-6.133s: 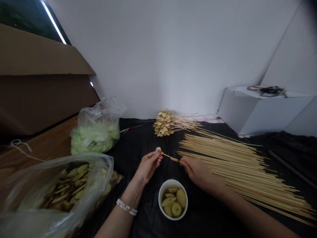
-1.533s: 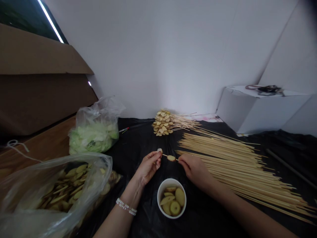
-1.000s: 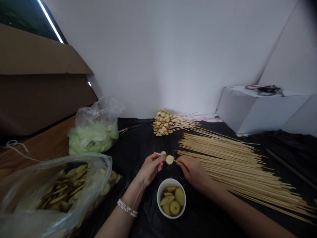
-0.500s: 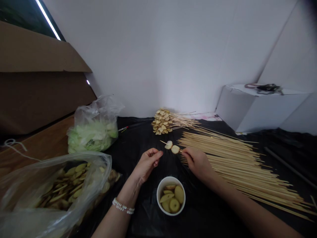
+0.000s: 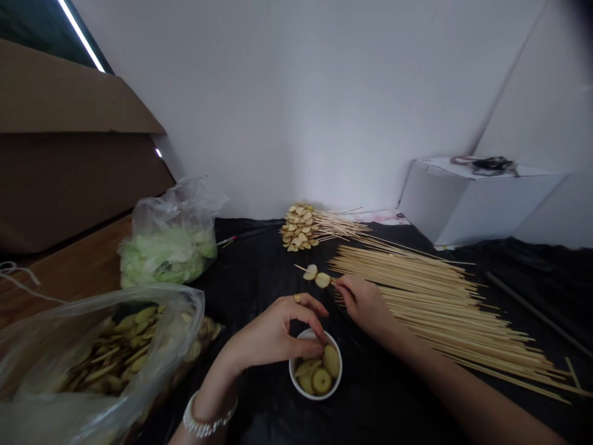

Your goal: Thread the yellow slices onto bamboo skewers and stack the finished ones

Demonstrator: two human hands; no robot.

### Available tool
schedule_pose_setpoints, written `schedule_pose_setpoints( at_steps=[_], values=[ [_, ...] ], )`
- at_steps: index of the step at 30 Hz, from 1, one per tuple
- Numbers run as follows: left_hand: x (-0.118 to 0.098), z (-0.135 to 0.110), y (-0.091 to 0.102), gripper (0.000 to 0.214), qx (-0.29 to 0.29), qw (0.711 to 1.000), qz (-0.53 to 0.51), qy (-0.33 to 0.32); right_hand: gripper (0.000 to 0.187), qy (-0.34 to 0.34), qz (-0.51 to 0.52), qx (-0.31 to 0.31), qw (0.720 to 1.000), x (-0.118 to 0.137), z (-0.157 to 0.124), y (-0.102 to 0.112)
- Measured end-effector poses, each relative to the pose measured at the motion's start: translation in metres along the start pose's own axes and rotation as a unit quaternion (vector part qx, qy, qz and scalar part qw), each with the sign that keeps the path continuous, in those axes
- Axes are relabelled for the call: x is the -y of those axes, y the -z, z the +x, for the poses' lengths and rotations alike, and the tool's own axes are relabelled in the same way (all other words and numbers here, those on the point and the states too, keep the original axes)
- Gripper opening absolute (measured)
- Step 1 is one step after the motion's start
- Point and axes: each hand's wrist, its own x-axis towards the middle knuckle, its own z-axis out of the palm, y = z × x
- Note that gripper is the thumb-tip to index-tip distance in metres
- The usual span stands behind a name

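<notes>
My left hand [image 5: 273, 334] curls fingers into bowl [image 5: 315, 397], grip unclear; right hand [image 5: 365, 303] pinches skewer [image 5: 316, 276] just above, tip pointing upper-left.

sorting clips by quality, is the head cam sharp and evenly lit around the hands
Head view: dim and uneven; the left hand over the bowl is slightly smeared, the right hand and its skewer read clearly; the strip light glares top left; corners darken and wall lines bend.
</notes>
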Motion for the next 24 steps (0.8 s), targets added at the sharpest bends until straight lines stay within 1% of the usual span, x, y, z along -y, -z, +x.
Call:
schedule_pose_setpoints(
  at_steps=[3,6,9,12,14,16,18,19,21,23,24],
  values=[
    [-0.01,-0.005,-0.002,0.011,-0.014,0.992,0.123,0.02,0.018,-0.002,-0.003,-0.003,1.0,0.001,0.0,0.0],
    [-0.013,-0.006,-0.006,0.013,-0.014,0.975,0.219,0.018,0.019,-0.003,-0.006,0.002,1.0,0.0,0.0,0.0],
    [-0.013,-0.005,-0.008,0.019,-0.019,0.97,0.244,0.004,0.019,-0.001,-0.008,0.005,1.0,-0.001,0.0,-0.001],
    [-0.015,-0.004,-0.008,0.019,-0.042,0.977,0.211,-0.002,0.019,0.0,-0.011,0.003,1.0,0.001,0.0,0.0],
    [-0.019,-0.003,-0.006,0.016,-0.071,0.983,0.169,0.007,0.018,-0.002,-0.013,0.004,1.0,0.002,0.0,0.0],
    [-0.021,-0.001,-0.003,0.014,-0.109,0.988,0.104,0.015,0.018,-0.006,-0.017,0.008,1.0,0.003,0.0,0.001],
    [-0.016,0.004,0.0,0.014,-0.158,0.987,0.012,0.028,0.018,-0.009,-0.022,0.009,1.0,0.004,0.0,0.002],
    [-0.011,0.007,0.001,0.015,-0.188,0.98,-0.046,0.041,0.019,-0.009,-0.026,0.008,1.0,0.004,0.0,0.003],
    [0.007,0.013,0.003,0.019,-0.239,0.95,-0.183,0.084,0.019,-0.01,-0.03,0.007,0.999,0.003,0.001,0.004],
    [0.03,0.019,0.003,0.02,-0.28,0.897,-0.325,0.112,0.02,-0.013,-0.032,0.007,0.999,0.002,0.001,0.005],
    [0.042,0.022,0.003,0.018,-0.284,0.871,-0.38,0.127,0.02,-0.013,-0.031,0.006,0.999,0.002,0.001,0.005]
  ],
)
